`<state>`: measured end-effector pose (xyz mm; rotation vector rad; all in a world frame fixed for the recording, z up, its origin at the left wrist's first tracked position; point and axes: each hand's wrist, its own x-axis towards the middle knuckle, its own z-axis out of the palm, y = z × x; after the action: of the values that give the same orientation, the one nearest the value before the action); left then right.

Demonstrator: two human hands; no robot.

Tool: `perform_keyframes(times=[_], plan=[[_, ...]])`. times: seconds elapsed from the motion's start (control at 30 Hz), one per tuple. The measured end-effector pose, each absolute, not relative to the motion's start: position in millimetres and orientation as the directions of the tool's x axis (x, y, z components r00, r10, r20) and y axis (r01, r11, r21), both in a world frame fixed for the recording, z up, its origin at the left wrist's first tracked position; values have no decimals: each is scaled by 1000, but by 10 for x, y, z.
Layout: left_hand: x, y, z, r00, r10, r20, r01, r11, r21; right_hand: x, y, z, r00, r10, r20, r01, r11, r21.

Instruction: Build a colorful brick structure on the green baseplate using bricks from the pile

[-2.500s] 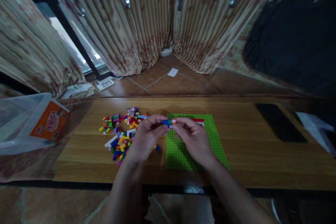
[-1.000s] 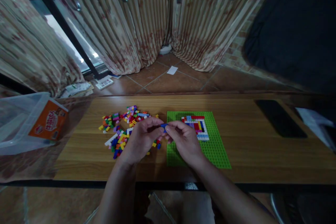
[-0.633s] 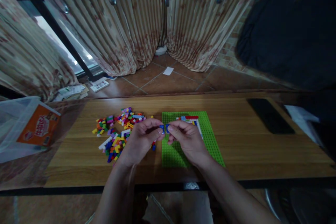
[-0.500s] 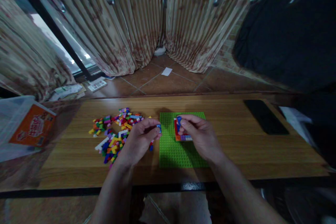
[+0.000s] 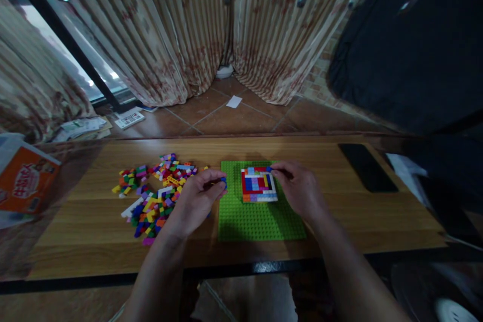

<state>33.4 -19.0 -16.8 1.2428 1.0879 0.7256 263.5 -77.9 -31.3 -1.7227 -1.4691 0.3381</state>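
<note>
Between the fingertips of my left hand [image 5: 198, 198] is a small blue brick [image 5: 224, 181], held just over the left edge of the green baseplate [image 5: 260, 224]. A square build [image 5: 259, 184] of red, white, blue, yellow and other bricks stands on the upper middle of the plate. At its back right corner, my right hand [image 5: 300, 188] pinches another blue brick [image 5: 268, 169]. That brick is at the top of the build; whether it is pressed down I cannot tell. The fingers of both hands are closed.
Left of the baseplate spreads a pile of loose mixed bricks [image 5: 158, 196] on the wooden table [image 5: 90, 231]. A flat black slab, possibly a phone or tablet [image 5: 367, 167], lies at the right. An orange-labelled plastic box [image 5: 26, 181] stands beyond the left end.
My right hand has moved its blue brick from above the build to the back right corner, uncovering the pattern. The left hand stays near the plate's left edge. The whole view has shifted slightly.
</note>
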Motion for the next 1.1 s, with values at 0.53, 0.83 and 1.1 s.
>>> perform_keyframes(times=[0.53, 0.83, 1.1], plan=[[243, -204, -183, 370, 905, -209, 164, 157, 974, 2512, -617, -459, 301, 893, 334, 718, 18, -696], [222, -215, -160, 358, 910, -211, 169, 158, 973, 2491, -478, -548, 429, 901, -57, 122, -120, -985], [250, -230, -139, 317, 928, -195, 197, 137, 971, 2504, -462, -535, 371, 919, -135, 0, -145, -989]])
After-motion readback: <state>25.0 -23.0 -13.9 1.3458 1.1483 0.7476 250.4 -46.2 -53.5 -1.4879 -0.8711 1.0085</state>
